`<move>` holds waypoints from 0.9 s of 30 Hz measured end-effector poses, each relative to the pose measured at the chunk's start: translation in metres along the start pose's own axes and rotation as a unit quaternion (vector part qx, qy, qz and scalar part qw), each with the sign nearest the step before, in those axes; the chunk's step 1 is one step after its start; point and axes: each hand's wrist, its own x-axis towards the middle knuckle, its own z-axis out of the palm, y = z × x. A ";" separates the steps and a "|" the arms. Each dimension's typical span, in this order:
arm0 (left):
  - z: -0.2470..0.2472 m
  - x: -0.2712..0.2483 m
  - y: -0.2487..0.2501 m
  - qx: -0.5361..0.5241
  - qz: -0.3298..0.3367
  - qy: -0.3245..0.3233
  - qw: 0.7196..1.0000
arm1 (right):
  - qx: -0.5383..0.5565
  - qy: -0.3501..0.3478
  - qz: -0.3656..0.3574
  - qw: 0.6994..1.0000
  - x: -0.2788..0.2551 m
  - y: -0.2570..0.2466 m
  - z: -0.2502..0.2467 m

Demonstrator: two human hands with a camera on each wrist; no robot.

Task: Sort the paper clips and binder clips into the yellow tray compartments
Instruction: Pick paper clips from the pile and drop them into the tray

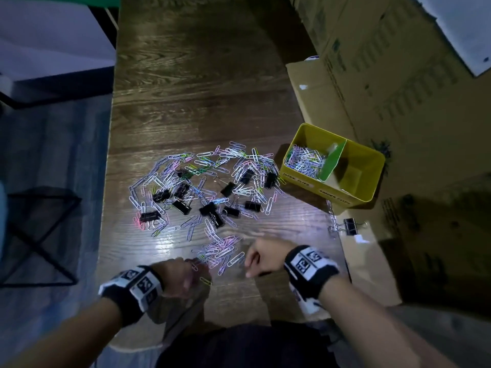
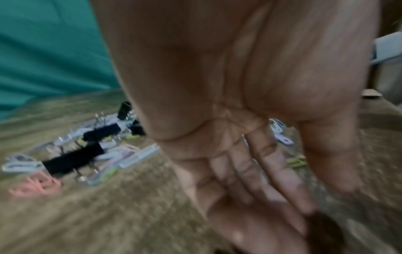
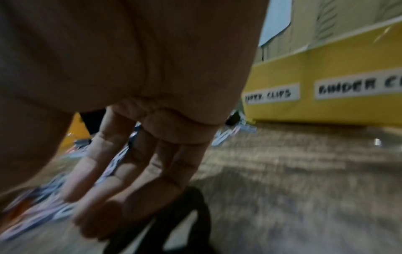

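A wide scatter of coloured paper clips (image 1: pixel 202 187) covers the middle of the wooden counter (image 1: pixel 202 83), with black binder clips (image 1: pixel 183 207) mixed in among them. A smaller bunch of pink, white and blue clips (image 1: pixel 220 252) lies nearer the person, between the two hands. The left hand (image 1: pixel 180 277) is low over the counter at the near edge of this bunch; from the left wrist view its fingers (image 2: pixel 256 173) stretch out straight with the thumb apart, and nothing is visibly held, though the picture is blurred. The right hand (image 1: pixel 265 256) is on the other side of the bunch, its fingers (image 3: pixel 121 171) extended and slightly spread, close to the counter, holding nothing that can be made out. Both wrists wear black bands with black-and-white marker patches.

The yellow tray (image 1: pixel 366 179) stands to the right of the scatter, just beside its far right edge. A green divider (image 1: pixel 332 160) splits it in two: the left compartment holds a heap of paper clips (image 1: pixel 305 160); the right compartment shows only bare yellow floor. White labels on its front wall read roughly "PAPER CLIPS" (image 3: pixel 269 93) and "BINDER CLIPS" (image 3: pixel 356 89). One black binder clip (image 1: pixel 352 227) lies apart, near the tray's front corner, beside a short chain of linked clips (image 1: pixel 332 219). Cardboard boxes (image 1: pixel 398 75) stand behind and to the right of the tray
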 end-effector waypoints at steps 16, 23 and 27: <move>0.014 0.041 0.008 -0.043 0.016 0.337 0.940 | -0.145 0.240 0.051 0.959 0.039 -0.035 0.060; 0.019 0.042 0.009 -0.108 0.078 0.382 0.915 | -0.167 0.217 0.038 0.961 0.040 -0.042 0.061; 0.019 0.037 0.007 -0.092 0.115 0.374 0.916 | -0.185 0.206 0.040 0.960 0.040 -0.042 0.055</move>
